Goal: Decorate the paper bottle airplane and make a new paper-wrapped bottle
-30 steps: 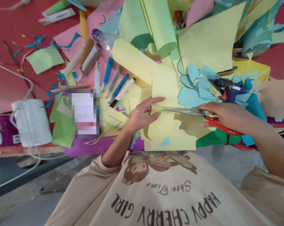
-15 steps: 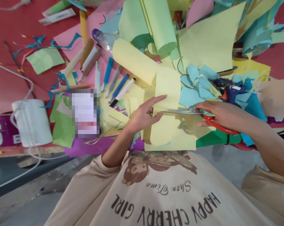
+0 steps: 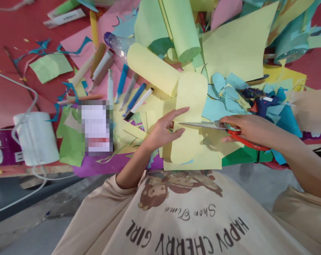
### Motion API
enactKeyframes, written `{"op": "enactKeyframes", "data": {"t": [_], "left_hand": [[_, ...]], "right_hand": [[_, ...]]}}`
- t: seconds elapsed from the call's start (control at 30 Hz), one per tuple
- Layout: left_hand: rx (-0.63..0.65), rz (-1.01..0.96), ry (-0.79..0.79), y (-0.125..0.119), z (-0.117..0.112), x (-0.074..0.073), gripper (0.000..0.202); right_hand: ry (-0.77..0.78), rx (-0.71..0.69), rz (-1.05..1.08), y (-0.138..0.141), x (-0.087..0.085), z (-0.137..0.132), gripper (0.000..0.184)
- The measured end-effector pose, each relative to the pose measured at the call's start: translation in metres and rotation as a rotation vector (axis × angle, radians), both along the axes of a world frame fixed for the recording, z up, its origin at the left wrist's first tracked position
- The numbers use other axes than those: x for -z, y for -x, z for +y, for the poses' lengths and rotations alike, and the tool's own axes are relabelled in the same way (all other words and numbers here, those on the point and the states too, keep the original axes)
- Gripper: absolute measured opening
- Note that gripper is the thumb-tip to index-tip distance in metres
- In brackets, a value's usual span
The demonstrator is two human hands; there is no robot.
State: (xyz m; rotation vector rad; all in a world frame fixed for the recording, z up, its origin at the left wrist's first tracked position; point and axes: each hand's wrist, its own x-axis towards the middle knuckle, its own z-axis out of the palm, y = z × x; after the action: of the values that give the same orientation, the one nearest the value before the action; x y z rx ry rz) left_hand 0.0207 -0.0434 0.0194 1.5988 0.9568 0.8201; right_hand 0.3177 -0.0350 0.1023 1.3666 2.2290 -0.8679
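In the head view, a pale yellow piece of paper [image 3: 188,145] with rounded ends is in front of my body. My left hand [image 3: 165,129] grips its left edge, with the index finger and thumb lying over the paper and the other fingers mostly hidden. Red-handled scissors [image 3: 252,143] are held in my right hand [image 3: 245,127]. Their blades [image 3: 200,124] point left across the middle of the paper, their tips near my left thumb and index finger. A cut line shows at the blades, and the upper part of the paper [image 3: 192,88] lifts slightly.
Several markers [image 3: 138,101] and a phone [image 3: 96,127] with a blurred screen lie to the left. A white corded device [image 3: 37,138] is farther left. Yellow [image 3: 152,69] and green [image 3: 180,32] paper rolls are behind, blue paper scraps [image 3: 216,106] to the right.
The scissors have shifted slightly left across the paper. The paper's upper part has swung a little to the right and curves more. My left hand has stayed almost still.
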Motion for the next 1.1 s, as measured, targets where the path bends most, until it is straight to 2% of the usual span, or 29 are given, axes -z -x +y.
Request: {"op": "enactKeyframes", "data": {"t": [0.23, 0.43, 0.93, 1.1], "left_hand": [[0.017, -0.005, 0.013, -0.001, 0.0, -0.001, 0.056], [0.015, 0.031, 0.038, -0.001, 0.0, -0.001, 0.056], [0.029, 0.075, 0.021, -0.002, -0.002, 0.003, 0.058], [0.04, 0.105, 0.014, -0.004, -0.004, 0.004, 0.058]], "right_hand": [[0.023, -0.008, -0.022, 0.0, -0.001, 0.001, 0.059], [-0.018, -0.03, -0.075, 0.002, -0.003, 0.002, 0.055], [0.01, -0.017, -0.012, 0.002, -0.004, -0.003, 0.063], [-0.003, -0.022, -0.013, 0.008, -0.004, -0.002, 0.06]]}}
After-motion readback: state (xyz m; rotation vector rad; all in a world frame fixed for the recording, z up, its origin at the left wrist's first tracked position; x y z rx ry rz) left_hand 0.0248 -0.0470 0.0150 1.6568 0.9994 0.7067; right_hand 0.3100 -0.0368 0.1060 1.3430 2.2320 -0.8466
